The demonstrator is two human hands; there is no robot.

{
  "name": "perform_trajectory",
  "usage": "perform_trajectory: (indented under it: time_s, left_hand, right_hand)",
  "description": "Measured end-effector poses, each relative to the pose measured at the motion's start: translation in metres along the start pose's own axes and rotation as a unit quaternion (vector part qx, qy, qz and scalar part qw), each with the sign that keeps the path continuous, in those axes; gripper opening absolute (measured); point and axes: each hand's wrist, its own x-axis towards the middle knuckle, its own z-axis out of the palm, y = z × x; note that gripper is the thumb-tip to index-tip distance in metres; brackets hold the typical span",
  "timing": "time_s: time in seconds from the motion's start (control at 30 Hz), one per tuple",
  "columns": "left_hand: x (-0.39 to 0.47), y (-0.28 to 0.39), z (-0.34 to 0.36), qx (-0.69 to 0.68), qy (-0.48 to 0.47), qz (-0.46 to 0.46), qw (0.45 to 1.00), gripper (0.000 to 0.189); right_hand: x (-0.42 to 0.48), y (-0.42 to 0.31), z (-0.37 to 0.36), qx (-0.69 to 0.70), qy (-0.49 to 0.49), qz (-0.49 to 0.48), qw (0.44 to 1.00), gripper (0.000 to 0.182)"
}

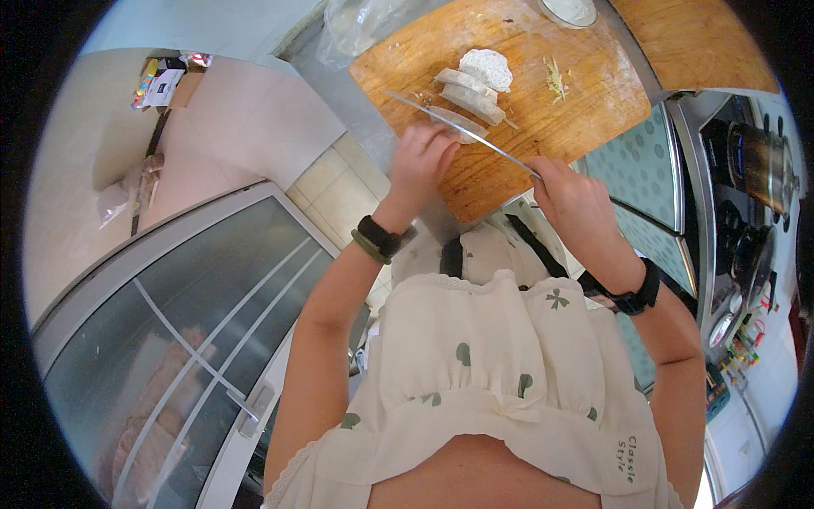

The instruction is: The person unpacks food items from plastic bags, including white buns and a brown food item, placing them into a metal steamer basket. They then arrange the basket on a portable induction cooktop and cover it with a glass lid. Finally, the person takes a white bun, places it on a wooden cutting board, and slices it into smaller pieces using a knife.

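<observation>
My right hand (569,194) grips the handle of a kitchen knife (467,132), whose long thin blade points to the upper left over a wooden cutting board (591,70). The fingers of my left hand (426,153) rest at a pale slice (467,126) beside the blade; whether they grip it is hidden. Beyond the blade lie thick whitish slices (470,95) of a food I cannot identify, and a round speckled piece (486,69). Small yellowish shreds (556,79) lie on the board to their right.
A glass bowl of white powder (570,9) stands at the board's far edge. A clear plastic bag (353,32) lies to the upper left. On the right are a metal pot (766,159) and a dark pan (753,254) on a stove. A glazed door (191,343) stands at left.
</observation>
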Motion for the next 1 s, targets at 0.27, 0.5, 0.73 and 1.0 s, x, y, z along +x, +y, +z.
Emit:
perform_trajectory:
  time_s: [0.27, 0.5, 0.73, 1.0]
  left_hand:
    - [0.000, -0.002, 0.003, -0.008, -0.002, -0.024, 1.000, 0.025]
    - [-0.001, -0.002, 0.003, -0.022, -0.009, -0.049, 0.999, 0.028]
    - [-0.001, 0.001, 0.002, -0.045, -0.022, -0.072, 0.996, 0.030]
    - [-0.008, -0.003, 0.007, -0.049, -0.016, -0.075, 0.996, 0.030]
  right_hand:
    - [0.006, -0.004, 0.003, -0.019, -0.016, 0.009, 1.000, 0.006]
    - [0.022, -0.004, 0.006, 0.008, -0.029, -0.012, 0.999, 0.007]
    - [0.043, -0.008, 0.012, 0.037, -0.044, -0.029, 0.998, 0.010]
    - [0.074, -0.016, 0.030, 0.007, -0.082, -0.030, 0.996, 0.011]
